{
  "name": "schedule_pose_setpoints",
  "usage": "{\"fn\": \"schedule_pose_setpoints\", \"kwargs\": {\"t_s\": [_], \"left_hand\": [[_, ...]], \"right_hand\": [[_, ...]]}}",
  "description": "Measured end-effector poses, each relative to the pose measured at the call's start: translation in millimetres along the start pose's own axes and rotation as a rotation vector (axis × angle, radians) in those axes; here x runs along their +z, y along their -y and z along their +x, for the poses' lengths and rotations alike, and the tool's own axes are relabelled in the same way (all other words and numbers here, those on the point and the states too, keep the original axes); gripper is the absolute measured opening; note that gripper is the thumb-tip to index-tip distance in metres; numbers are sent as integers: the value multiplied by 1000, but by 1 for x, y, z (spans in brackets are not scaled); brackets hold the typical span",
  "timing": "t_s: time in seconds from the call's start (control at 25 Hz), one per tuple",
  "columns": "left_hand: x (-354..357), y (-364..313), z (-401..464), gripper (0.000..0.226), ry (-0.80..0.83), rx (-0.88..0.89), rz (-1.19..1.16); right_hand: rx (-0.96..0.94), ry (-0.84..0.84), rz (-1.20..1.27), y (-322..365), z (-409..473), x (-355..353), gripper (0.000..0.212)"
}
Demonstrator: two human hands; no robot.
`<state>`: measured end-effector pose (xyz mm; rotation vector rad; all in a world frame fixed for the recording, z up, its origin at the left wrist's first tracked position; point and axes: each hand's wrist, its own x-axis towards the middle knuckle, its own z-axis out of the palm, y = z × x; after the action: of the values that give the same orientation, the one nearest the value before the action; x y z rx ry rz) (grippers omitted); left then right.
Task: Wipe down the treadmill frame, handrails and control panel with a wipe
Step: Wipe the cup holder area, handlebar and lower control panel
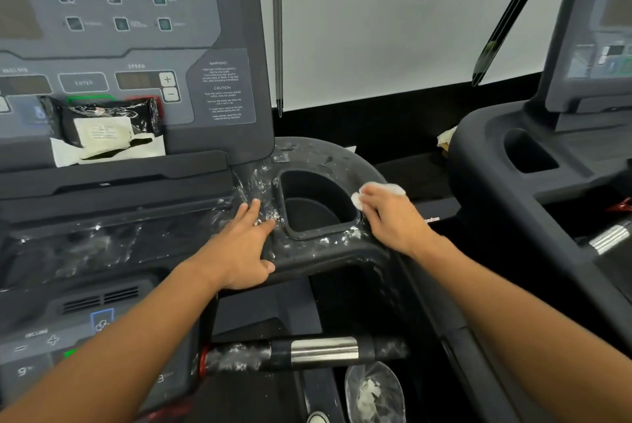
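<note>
Both forearms reach far, left hand [241,248] flat and spread on the dusty treadmill frame [328,253], right hand [393,217] pinching a white wipe [376,191] against the cup holder [316,204] rim.

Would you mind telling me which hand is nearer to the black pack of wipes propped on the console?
Left. The left hand rests on the frame below and right of the wipes pack. The right hand, pressing a wipe, is farther right, beyond the cup holder.

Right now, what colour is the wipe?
White wipe, under the right hand; head view.
</note>
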<state>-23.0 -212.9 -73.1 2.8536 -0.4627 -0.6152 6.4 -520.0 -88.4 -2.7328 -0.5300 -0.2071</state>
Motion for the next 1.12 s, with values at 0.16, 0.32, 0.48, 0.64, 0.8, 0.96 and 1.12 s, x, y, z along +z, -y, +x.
{"fn": "schedule_pose_setpoints", "kwargs": {"t_s": [0.16, 0.32, 0.48, 0.64, 0.8, 0.96, 1.12], "left_hand": [[-4, -6, -3, 87, 1, 23, 30], [-11, -8, -7, 88, 23, 44, 35], [-11, -7, -5, 90, 47, 47, 36], [-11, -8, -2, 92, 58, 30, 30], [-12, -9, 2, 94, 71, 25, 36], [-14, -7, 0, 95, 81, 28, 24], [-13, -4, -2, 94, 80, 35, -3]], "right_hand": [[95, 46, 45, 43, -137, -19, 30], [187, 173, -57, 59, -202, -18, 62], [244, 262, -87, 27, -135, -8, 85], [436, 320, 200, -20, -31, -13, 83], [492, 285, 464, -21, 40, -16, 72], [427, 218, 407, -10, -35, -24, 87], [350, 325, 276, 11, -142, -33, 86]]}}
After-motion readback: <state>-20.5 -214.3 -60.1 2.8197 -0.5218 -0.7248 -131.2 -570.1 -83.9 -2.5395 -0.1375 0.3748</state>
